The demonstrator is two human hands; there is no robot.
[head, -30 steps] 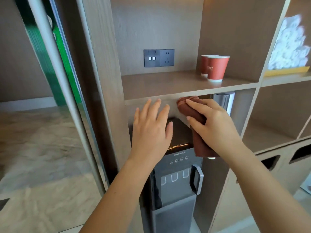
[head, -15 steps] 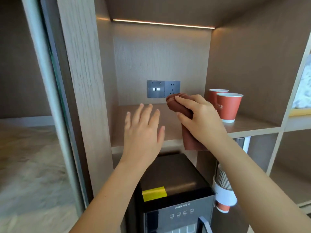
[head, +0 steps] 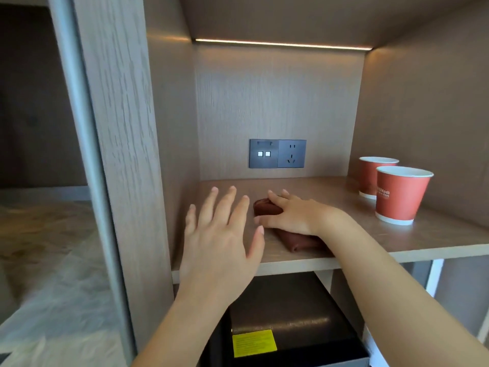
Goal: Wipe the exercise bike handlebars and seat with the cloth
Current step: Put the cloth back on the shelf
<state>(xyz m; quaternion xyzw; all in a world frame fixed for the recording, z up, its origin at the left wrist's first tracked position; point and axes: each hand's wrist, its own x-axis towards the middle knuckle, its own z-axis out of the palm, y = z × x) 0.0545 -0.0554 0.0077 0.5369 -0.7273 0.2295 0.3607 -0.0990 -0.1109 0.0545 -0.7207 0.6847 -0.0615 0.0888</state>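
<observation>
The cloth (head: 265,207), a dark reddish-brown roll, lies on the wooden shelf (head: 383,237) directly beneath the right grip (head: 292,213). Its long axis runs from far-left to near-right. One end pokes out past the fingertips (head: 274,194) and the other shows under the wrist, near the shelf's front edge. The right grip is mostly closed over it, with the fingers curved across the top and the thumb lying along its near-left side. It therefore has hold of the cloth while the cloth rests on the shelf.

The left grip (head: 221,234) is fully spread and holds nothing. It hovers just left of the cloth, over the front of the shelf, with its thumb close to the right thumb but apart from it. The right side is plainly the nearer one and needs no reach, so any lift turns on it alone, drawing the roll out toward the person along its own axis.

No exercise bike shows in this view, so by the look of things the wiping happens elsewhere.

Two red paper cups (head: 401,196) stand upright, well to the right in the same compartment, one just behind the other. What they contain cannot be seen from this angle. A socket panel (head: 277,153) sits on the back wall. Below the shelf is a black appliance (head: 291,311) bearing a yellow label.
</observation>
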